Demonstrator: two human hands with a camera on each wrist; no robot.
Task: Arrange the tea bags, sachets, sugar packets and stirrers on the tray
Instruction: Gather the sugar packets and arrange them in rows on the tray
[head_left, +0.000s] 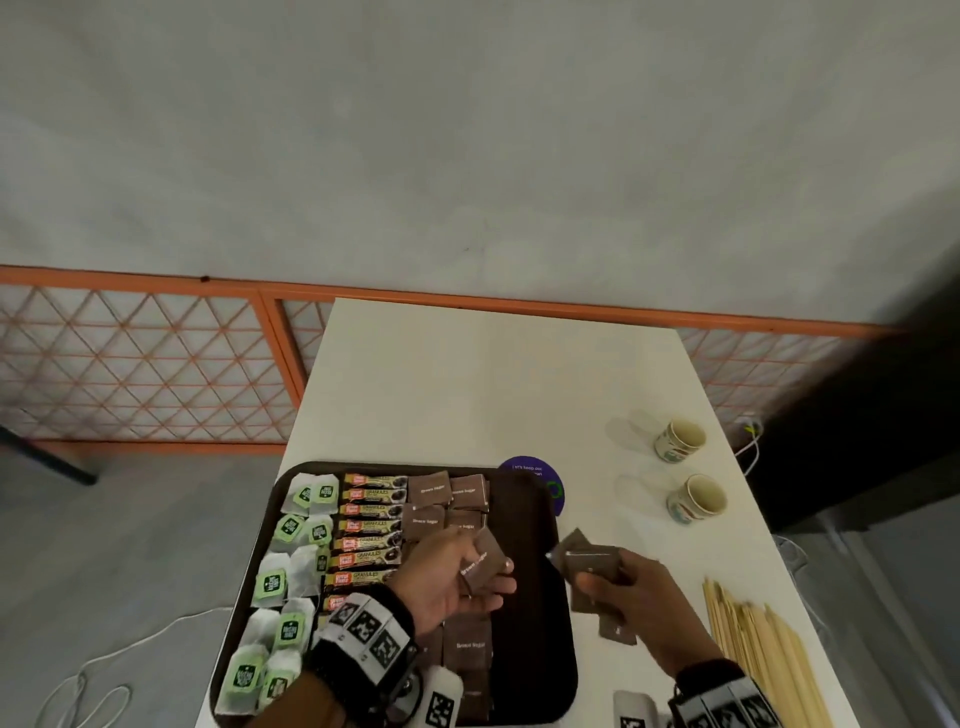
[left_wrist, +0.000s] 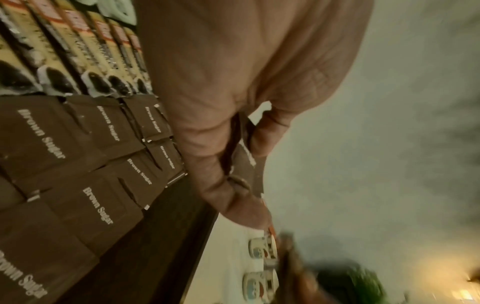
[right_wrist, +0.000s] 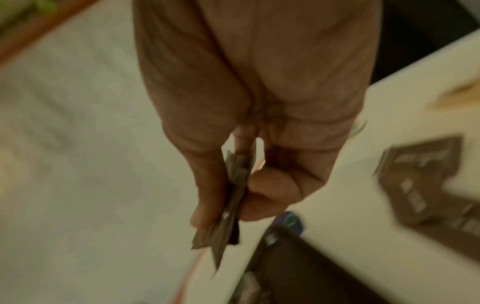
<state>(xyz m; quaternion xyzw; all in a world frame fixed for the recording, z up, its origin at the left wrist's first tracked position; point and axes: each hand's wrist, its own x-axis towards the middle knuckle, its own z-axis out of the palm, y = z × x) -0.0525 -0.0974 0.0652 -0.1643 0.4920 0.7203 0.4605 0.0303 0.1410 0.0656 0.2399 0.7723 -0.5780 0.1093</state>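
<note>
A dark brown tray (head_left: 535, 613) holds green tea bags (head_left: 291, 577) on its left, granule sachets (head_left: 371, 525) in a column, and brown sugar packets (head_left: 447, 501) beside them. Over the tray's middle my left hand (head_left: 467, 577) pinches one brown sugar packet (head_left: 480, 558), seen edge-on in the left wrist view (left_wrist: 244, 162). Just right of the tray my right hand (head_left: 618, 582) grips a few brown sugar packets (head_left: 589, 558), also fanned between the fingers in the right wrist view (right_wrist: 228, 207). More sugar packets (head_left: 610, 623) lie on the table under that hand. Wooden stirrers (head_left: 763, 654) lie at the right.
Two small paper cups (head_left: 680, 439) (head_left: 698, 499) stand on the white table (head_left: 467, 389) at the right. A purple round sticker (head_left: 537, 475) sits behind the tray. An orange mesh railing (head_left: 145, 364) runs behind the table. White cables hang off both sides.
</note>
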